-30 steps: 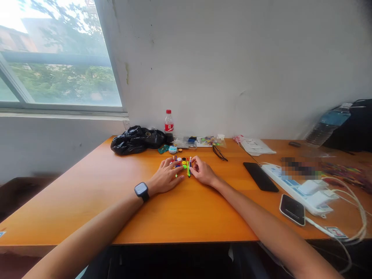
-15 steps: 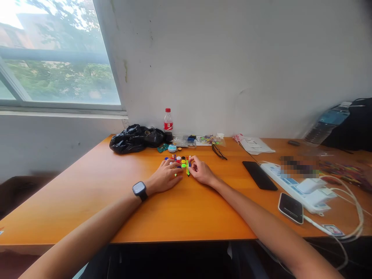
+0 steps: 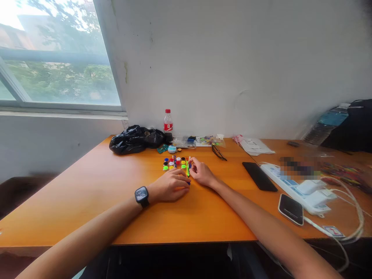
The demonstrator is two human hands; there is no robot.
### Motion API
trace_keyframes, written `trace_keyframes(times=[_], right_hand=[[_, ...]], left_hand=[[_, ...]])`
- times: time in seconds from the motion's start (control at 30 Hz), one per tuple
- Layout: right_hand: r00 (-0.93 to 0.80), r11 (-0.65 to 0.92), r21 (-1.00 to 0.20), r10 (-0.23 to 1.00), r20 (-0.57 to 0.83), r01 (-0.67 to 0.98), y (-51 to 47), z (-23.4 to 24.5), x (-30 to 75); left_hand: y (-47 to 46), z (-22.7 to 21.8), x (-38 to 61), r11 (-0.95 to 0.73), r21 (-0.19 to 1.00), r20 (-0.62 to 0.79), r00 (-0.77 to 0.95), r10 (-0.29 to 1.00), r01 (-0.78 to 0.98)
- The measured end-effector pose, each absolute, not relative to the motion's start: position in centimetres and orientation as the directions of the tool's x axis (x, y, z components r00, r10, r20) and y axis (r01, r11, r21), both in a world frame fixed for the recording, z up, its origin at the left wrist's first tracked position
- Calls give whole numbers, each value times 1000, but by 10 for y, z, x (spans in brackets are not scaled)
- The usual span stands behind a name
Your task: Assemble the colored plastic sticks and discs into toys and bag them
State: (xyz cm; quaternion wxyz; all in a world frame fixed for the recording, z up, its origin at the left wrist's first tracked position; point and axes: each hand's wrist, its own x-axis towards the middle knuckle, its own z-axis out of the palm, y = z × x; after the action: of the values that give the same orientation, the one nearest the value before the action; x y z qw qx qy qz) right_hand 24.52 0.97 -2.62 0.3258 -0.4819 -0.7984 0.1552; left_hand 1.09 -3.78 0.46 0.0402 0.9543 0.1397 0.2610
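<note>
Small round coloured caps [image 3: 166,168] lie in rows on the wooden table, in red, white, yellow, black, blue and green. Thin coloured strips [image 3: 187,167], green, yellow and white, stand or lie along the right side of the rows. My right hand [image 3: 201,172] rests beside them, thumb and forefinger closed around the strips' right edge. My left hand [image 3: 173,183] is just in front of the rows with its fingers curled together. At its fingertips shows a small dark blue piece [image 3: 189,183], mostly hidden. More thin strips [image 3: 174,161] lie among the caps.
A black plastic bag [image 3: 135,140], a red-capped bottle [image 3: 167,126] and a small round tin [image 3: 172,149] stand at the back. Black-framed glasses [image 3: 218,152] lie behind my right hand. A dark phone [image 3: 259,176], a power strip [image 3: 296,190] and a charging device [image 3: 290,209] are at right.
My left hand has drawn back towards me and slightly right, off the caps, uncovering the left rows. A dark blue piece now shows at its fingertips. My right hand has barely moved.
</note>
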Motion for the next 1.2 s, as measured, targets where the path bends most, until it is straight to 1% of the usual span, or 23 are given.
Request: trace_keyframes(times=[0.1,0.23,0.27,0.33,0.63,0.9,1.07,1.2], right_hand=[[-316,483,-552,872,375,680,9,-25,245],[-282,457,-514,879,384,726,5,-20,243],[-271,446,-504,883,383,740,5,-19,242],[-251,419,-489,893,373,765,3,-16,242],[-178,321,-450,927,331,834,6,-12,246],[-96,207,-384,952,290,900,13,-9,257],[-99,188,-320,956,275,928,14,-9,261],[-127,203,-283,956,265,937,13,-9,260]], left_hand=[[-43,4,16,-982,37,517,838,177,184],[-48,5,19,-974,-144,480,873,83,172],[-49,6,20,-969,-180,471,880,63,166],[-50,6,21,-963,-216,465,884,41,159],[-50,10,20,-965,-173,441,891,103,197],[-47,8,19,-973,-85,460,875,153,215],[-44,6,18,-972,-34,455,869,193,234],[-42,5,18,-969,7,487,845,220,248]])
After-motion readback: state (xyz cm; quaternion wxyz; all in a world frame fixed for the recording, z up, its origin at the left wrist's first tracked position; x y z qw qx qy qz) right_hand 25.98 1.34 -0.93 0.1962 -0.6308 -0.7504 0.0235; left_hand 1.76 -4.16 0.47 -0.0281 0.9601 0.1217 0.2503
